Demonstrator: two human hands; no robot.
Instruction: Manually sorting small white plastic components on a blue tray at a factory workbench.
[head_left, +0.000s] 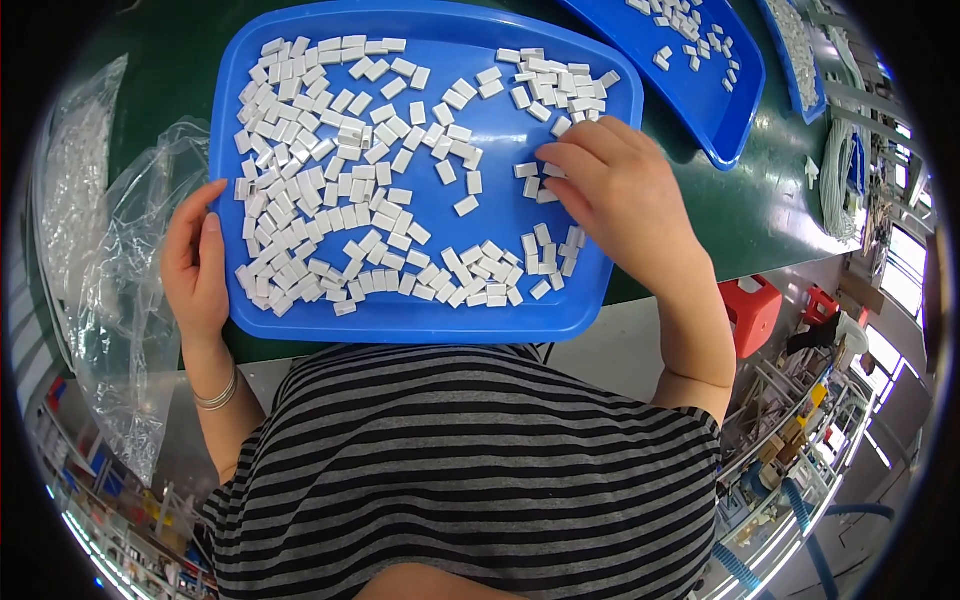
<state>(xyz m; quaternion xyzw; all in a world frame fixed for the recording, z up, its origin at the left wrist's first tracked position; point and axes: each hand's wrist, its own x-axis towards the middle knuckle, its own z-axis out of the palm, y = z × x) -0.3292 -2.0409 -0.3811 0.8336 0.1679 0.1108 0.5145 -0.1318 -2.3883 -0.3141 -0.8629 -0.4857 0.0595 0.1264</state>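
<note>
A shallow blue tray [420, 325] lies in front of me, with many small white rectangular plastic pieces [300, 190] spread over it. Most of them crowd its left side and lower edge. My left hand [195, 260] grips the tray's left rim between thumb and fingers. Over the tray's right part, my right hand [625, 195] reaches down with bent fingers. Thumb and forefinger close around a small white piece [553, 171] beside a little cluster; the palm side of that hand is hidden. Another group of pieces [560, 85] sits at the upper right corner.
Clear plastic bags [140, 270] lie on the green table [160, 90] to the left. At the upper right stands a second blue tray [735, 120] with more white pieces, and a further blue tray [812, 105] beyond it. A red stool [750, 315] is on the floor at right.
</note>
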